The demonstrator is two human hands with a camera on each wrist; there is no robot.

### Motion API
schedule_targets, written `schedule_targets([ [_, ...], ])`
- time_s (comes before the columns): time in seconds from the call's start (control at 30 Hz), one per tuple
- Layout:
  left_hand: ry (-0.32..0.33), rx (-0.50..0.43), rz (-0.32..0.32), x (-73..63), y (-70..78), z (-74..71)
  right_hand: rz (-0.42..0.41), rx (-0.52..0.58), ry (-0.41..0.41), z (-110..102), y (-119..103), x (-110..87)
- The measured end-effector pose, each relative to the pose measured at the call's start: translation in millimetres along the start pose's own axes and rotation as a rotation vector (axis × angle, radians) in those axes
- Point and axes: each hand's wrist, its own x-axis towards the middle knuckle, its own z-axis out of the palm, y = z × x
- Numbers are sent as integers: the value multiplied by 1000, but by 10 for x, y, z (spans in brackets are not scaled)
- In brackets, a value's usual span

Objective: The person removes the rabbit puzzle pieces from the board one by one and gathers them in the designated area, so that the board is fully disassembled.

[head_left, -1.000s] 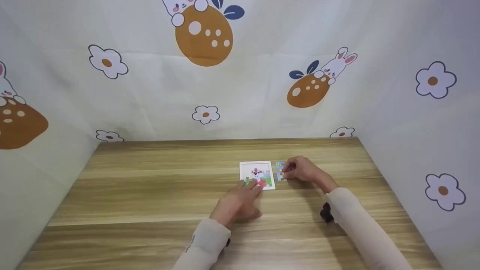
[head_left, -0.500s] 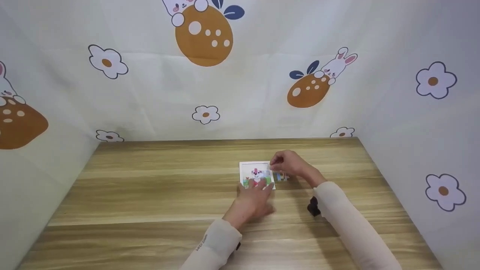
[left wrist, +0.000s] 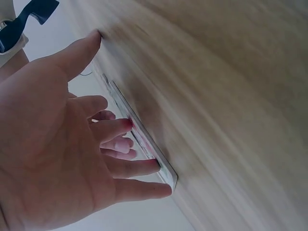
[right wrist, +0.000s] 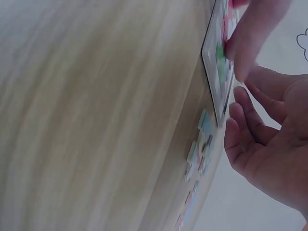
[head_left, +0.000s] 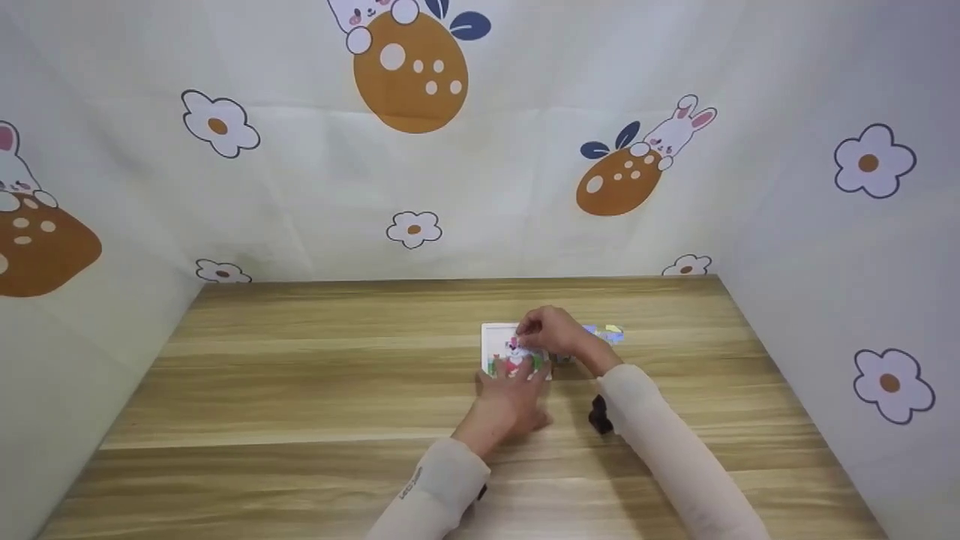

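A small white-framed jigsaw puzzle board [head_left: 485, 341] lies on the table, showing a white and pink animal over green. My left hand [head_left: 510, 401] rests its spread, nearly straight fingertips on the board's near part; in the left wrist view they reach its rim [left wrist: 166, 174]. Over the board's upper right, my right hand [head_left: 559, 331] has thumb and index finger together, pinching a puzzle piece mostly hidden by the fingers. In the right wrist view the left fingers cover that pinch, while the right hand's other fingers [right wrist: 233, 139] curl loosely.
Loose blue and yellow puzzle pieces [head_left: 611, 333] lie right of the board, partly behind the right forearm. More pieces [right wrist: 202, 144] lie near its edge in the right wrist view. A patterned cloth [head_left: 300, 187] walls the wooden table [head_left: 300, 375] at the back and sides.
The right hand has moved left from the loose pieces to above the board, uncovering pieces at the right. The left hand has shifted slightly right along the board's near edge.
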Motion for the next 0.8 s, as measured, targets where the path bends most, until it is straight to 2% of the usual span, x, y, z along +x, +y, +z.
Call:
schedule_targets([
  [0.3, -9, 35, 12, -7, -23, -16, -23, -18, -36, 27, -14, 35],
  [0.57, -15, -30, 31, -28, -113, -36, -38, -1, -44, 27, -26, 48],
  [0.8, -25, -56, 40, -23, -122, -42, -10, 54, -13, 38, -44, 52],
])
